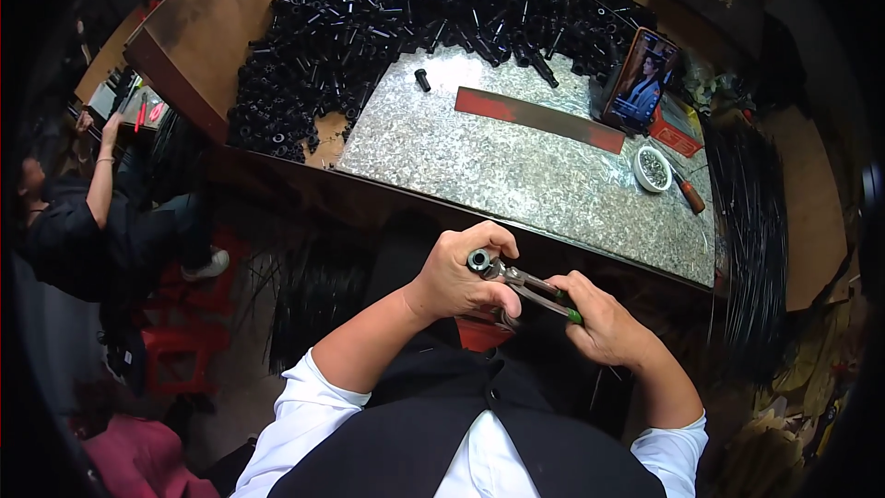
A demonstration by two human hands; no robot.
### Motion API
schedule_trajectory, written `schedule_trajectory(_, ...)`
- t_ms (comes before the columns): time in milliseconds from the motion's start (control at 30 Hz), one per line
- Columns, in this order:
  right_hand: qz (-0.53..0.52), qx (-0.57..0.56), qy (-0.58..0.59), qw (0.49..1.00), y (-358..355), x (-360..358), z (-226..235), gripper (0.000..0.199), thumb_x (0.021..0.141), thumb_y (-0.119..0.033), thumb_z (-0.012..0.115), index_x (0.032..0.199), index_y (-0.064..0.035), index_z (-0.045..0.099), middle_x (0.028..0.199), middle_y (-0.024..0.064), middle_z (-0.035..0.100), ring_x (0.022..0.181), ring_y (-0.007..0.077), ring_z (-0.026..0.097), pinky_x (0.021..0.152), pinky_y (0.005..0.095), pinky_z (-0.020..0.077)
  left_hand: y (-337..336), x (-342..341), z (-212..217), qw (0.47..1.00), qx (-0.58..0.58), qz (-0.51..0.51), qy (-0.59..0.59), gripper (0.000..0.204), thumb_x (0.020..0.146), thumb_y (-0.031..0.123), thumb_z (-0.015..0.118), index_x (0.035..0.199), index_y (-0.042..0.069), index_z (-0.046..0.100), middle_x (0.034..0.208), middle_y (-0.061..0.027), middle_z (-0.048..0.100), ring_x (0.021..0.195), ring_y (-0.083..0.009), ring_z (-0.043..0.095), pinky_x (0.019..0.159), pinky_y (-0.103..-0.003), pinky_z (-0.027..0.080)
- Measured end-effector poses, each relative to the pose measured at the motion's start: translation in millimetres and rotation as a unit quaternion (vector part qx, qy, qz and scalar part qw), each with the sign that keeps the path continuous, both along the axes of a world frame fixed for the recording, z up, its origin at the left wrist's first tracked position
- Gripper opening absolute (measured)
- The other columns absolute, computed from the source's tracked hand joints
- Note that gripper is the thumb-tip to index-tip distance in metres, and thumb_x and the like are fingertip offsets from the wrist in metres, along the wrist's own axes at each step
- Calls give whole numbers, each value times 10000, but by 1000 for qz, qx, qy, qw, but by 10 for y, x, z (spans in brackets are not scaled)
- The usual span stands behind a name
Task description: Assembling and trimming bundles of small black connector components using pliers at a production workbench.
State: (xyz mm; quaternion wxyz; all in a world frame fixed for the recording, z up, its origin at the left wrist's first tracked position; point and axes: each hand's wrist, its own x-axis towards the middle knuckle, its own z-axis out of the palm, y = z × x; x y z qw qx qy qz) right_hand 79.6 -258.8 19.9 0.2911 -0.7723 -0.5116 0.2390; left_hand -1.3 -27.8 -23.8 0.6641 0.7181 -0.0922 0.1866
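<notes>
1. Black tubular part (478, 261) is in the left hand (452, 272), held between its curled fingers and thumb, before the near edge of the speckled counter (442, 166).
2. Right hand (604, 321) holds the green-tipped handles of metal pliers (538, 293); their nose is at the part, but I cannot tell whether it bites.
3. Red-and-dark flat strip (535, 117) lies toward the counter's far edge; one white bowl (653, 170) stands close to the right edge.
</notes>
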Motion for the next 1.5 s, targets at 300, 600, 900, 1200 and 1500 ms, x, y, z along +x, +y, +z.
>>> schedule_trajectory(300, -33, 12, -26, 999, -4, 47, -60, 379, 757, 11, 556, 1129, -25, 492, 931, 167, 529, 840, 359, 575, 713, 407, 478, -50, -19, -14, 999, 4, 38, 24, 700, 520, 512, 828, 941, 15, 573, 630, 43, 482, 580, -22, 423, 508, -194, 325)
schedule_trajectory(600, -40, 19, -35, 998, -28, 100, -128, 295, 786, -21, 599, 1067, -23, 508, 935, 172, 565, 839, 359, 592, 708, 407, 485, -92, 26, -29, 999, -15, 36, 34, 671, 549, 481, 839, 943, 8, 570, 640, 63, 455, 591, -14, 384, 510, -188, 303)
schedule_trajectory(900, -37, 76, -83, 993, 19, 109, -248, 242, 797, -95, 693, 967, -15, 540, 832, 168, 588, 722, 356, 605, 608, 396, 480, -138, -12, -25, 996, -30, 71, 35, 577, 597, 364, 873, 939, 7, 577, 653, 85, 435, 614, -5, 372, 531, -183, 306)
schedule_trajectory(1200, -172, 178, -317, 916, -40, 335, -39, 170, 805, -54, 658, 915, -34, 530, 734, 130, 557, 674, 331, 589, 612, 404, 461, -82, 32, -60, 995, -43, 84, -6, 556, 643, 268, 874, 1005, 9, 541, 555, 59, 371, 525, -17, 320, 492, -186, 299)
schedule_trajectory(1500, -346, -46, -345, 871, -328, 1505, 290, 141, 794, -90, 650, 898, -23, 581, 800, 227, 622, 826, 419, 594, 685, 493, 456, -58, -12, -12, 998, -16, 56, 15, 711, 659, 341, 845, 1116, -34, 451, 565, 61, 380, 498, -11, 372, 463, -177, 309)
